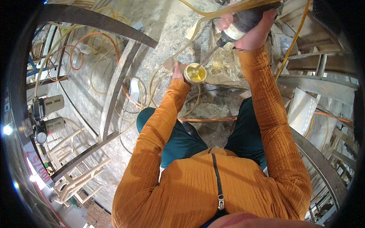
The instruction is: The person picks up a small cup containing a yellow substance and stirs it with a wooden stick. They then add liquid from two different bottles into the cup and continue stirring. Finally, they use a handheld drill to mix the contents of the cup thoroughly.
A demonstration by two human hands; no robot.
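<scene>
Low in front of me, my left hand (177, 71) is closed around a small pale cup (188, 79) that holds yellow liquid (197, 75). Beside its fingers shows a round beige shape (169, 65), whose kind I cannot make out. Up to the right, my right hand (258, 35) grips a dark drill-like power tool (246, 19) with a white band and a black nose. From that nose a thin metal rod (210, 55) slants down to the cup, its tip over or in the liquid. Part of the tool is hidden by the hand and a yellowish hose.
Yellow hoses (151, 85) lie coiled on the stained floor (167, 30). An orange hose (207, 120) crosses near my feet. Curved metal frames stand at left (118, 87) and right (323, 167). Pale wooden pieces (81, 174) are stacked lower left, near grey air-filter units (53, 104).
</scene>
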